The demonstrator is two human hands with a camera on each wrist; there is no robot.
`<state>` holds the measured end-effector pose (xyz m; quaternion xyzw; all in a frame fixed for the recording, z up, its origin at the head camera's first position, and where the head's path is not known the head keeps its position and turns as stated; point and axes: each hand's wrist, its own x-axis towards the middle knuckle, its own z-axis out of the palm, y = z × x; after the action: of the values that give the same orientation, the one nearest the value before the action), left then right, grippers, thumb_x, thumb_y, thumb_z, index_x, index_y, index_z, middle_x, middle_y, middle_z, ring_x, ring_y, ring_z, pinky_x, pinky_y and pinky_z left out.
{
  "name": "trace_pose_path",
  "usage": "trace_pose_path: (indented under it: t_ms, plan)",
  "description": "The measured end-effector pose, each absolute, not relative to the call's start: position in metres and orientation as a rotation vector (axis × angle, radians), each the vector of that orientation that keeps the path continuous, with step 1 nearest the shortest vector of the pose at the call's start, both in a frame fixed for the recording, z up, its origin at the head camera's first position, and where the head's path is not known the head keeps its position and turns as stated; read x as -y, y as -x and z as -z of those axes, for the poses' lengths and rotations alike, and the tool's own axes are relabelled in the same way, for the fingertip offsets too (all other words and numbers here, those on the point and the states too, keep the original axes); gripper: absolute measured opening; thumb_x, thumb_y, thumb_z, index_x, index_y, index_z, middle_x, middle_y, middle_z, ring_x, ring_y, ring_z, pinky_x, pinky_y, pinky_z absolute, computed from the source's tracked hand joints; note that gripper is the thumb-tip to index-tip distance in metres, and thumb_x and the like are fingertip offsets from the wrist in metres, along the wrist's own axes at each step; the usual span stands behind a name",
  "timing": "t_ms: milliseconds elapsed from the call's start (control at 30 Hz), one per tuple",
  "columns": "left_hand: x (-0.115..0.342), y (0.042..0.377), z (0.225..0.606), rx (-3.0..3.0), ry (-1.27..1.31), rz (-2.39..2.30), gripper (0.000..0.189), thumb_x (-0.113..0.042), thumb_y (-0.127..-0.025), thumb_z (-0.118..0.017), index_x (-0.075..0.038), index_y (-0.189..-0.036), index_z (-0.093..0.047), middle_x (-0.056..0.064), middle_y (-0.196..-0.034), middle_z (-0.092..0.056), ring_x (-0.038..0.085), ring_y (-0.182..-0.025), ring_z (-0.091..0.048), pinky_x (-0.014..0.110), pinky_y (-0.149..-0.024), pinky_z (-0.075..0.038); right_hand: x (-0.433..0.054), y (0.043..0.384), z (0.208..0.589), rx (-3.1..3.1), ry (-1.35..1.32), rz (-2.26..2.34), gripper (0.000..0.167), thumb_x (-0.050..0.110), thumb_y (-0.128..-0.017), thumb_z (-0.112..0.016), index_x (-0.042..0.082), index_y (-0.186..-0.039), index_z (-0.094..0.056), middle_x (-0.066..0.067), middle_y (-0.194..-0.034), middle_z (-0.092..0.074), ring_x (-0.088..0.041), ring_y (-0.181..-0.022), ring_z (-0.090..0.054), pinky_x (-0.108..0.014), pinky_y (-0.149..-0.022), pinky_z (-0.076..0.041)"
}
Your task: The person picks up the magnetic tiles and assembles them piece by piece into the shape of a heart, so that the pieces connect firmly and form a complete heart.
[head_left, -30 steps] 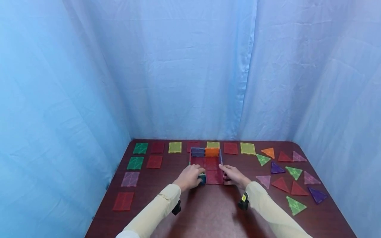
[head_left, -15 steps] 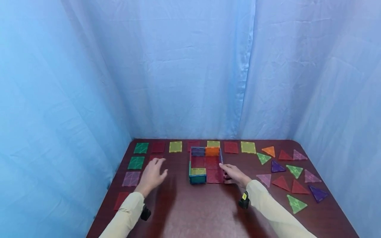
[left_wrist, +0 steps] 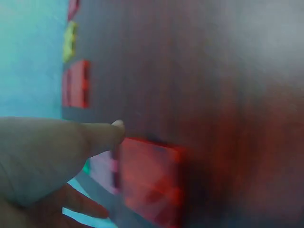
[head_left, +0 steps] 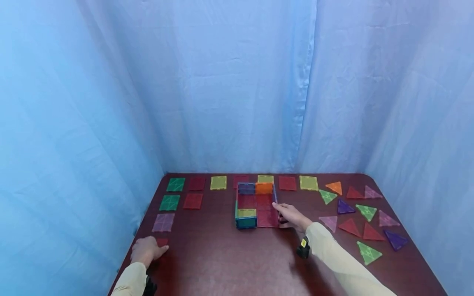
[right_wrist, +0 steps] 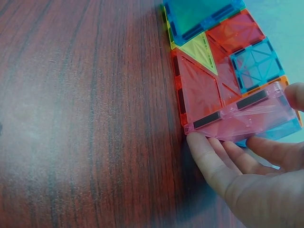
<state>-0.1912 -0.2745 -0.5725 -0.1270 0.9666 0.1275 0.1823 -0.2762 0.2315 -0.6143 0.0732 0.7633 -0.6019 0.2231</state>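
Observation:
Near the table's front left, my left hand (head_left: 145,249) is over a red square magnetic tile (left_wrist: 151,180). Its thumb is straight along the tile's edge in the left wrist view, the other fingers spread apart; the hand partly hides the tile in the head view. Mid-table stands an open-topped box of magnetic tiles (head_left: 246,222), with red floor tiles and blue, orange, green and pink walls. My right hand (head_left: 292,216) holds the box's right side, its fingers along the outside of the pink wall tile (right_wrist: 247,116) and the thumb at its far end.
Square tiles lie flat along the left and back edges, among them a purple one (head_left: 163,222), a green one (head_left: 169,202) and a yellow one (head_left: 309,183). Several triangular tiles, including a green triangle (head_left: 369,253), are spread on the right. Blue curtains (head_left: 229,82) surround the table.
My left hand has let go of the box's front left corner and moved left and nearer, to the red square tile. The right hand has stayed at the box.

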Motion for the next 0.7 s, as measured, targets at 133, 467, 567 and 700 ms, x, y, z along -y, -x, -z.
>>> trace_pose_path:
  t_ms: [133, 467, 567, 700]
  plan:
    - [0.280, 0.182, 0.586, -2.682, 0.359, -0.395, 0.040, -0.036, -0.092, -0.072, 0.001, -0.079, -0.064, 0.017, -0.078, -0.064, 0.029, -0.072, -0.061, 0.046, -0.069, -0.054, -0.232, 0.278, 0.615, -2.113, -0.191, 1.657, 0.066, 0.055, -0.099, -0.057, -0.002, -0.132, -0.049, -0.009, -0.097, -0.051, -0.022, -0.088, -0.055, -0.048, -0.086, -0.060]
    - [0.281, 0.186, 0.600, -2.747, 0.418, -0.375, 0.080, -0.035, -0.071, -0.092, 0.020, -0.112, -0.052, 0.040, -0.098, -0.052, 0.055, -0.091, -0.058, 0.060, -0.079, -0.054, -0.232, 0.276, 0.616, -2.119, -0.207, 1.662, 0.065, 0.052, -0.101, -0.055, -0.003, -0.136, -0.047, -0.009, -0.099, -0.051, -0.022, -0.090, -0.055, -0.046, -0.085, -0.060]
    - [0.270, 0.185, 0.595, -2.729, 0.371, -0.331, 0.085, -0.028, -0.069, -0.094, 0.019, -0.120, -0.045, 0.040, -0.103, -0.050, 0.053, -0.095, -0.060, 0.059, -0.081, -0.054, -0.233, 0.276, 0.618, -2.113, -0.206, 1.670, 0.066, 0.053, -0.101, -0.055, -0.003, -0.133, -0.047, -0.008, -0.095, -0.051, -0.021, -0.087, -0.054, -0.046, -0.085, -0.060]
    - [0.249, 0.188, 0.579, -2.708, 0.264, -0.319, 0.062, -0.011, -0.078, -0.086, 0.012, -0.122, -0.051, 0.034, -0.107, -0.058, 0.048, -0.097, -0.063, 0.058, -0.082, -0.054, -0.233, 0.277, 0.618, -2.113, -0.211, 1.676, 0.066, 0.054, -0.100, -0.056, -0.003, -0.132, -0.048, -0.007, -0.093, -0.051, -0.020, -0.086, -0.055, -0.047, -0.085, -0.060]
